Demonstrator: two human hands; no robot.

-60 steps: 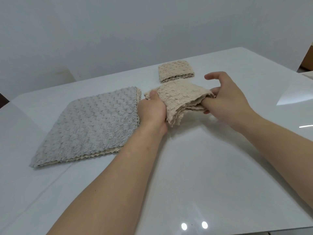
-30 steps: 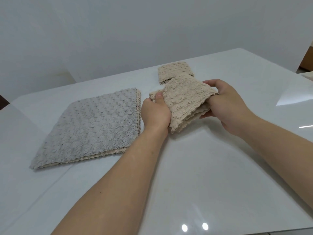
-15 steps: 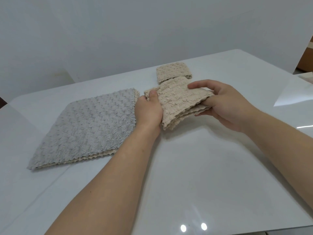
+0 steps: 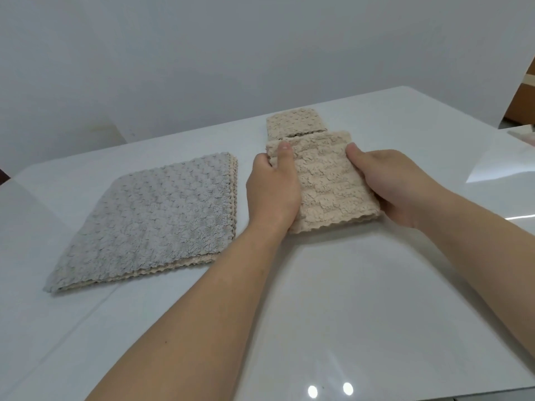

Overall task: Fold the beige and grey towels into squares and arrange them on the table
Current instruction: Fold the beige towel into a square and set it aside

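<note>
A folded beige towel point(image 4: 324, 180) is held flat between both hands above the white table point(image 4: 333, 299). My left hand point(image 4: 272, 189) grips its left edge with the thumb on top. My right hand point(image 4: 388, 183) grips its right edge, thumb on top as well. Just behind it lies another beige towel point(image 4: 292, 121), folded into a small square. To the left, a large grey towel point(image 4: 153, 218) lies spread flat on top of a beige one whose edge shows underneath.
The glossy table runs to a pale wall at the back. A brown object point(image 4: 521, 91) and a pale surface point(image 4: 524, 134) show past the table's right edge.
The folded beige towel has been turned and straightened from a tilted bundle to a flat rectangle. My right hand shifted from over the towel to its right edge.
</note>
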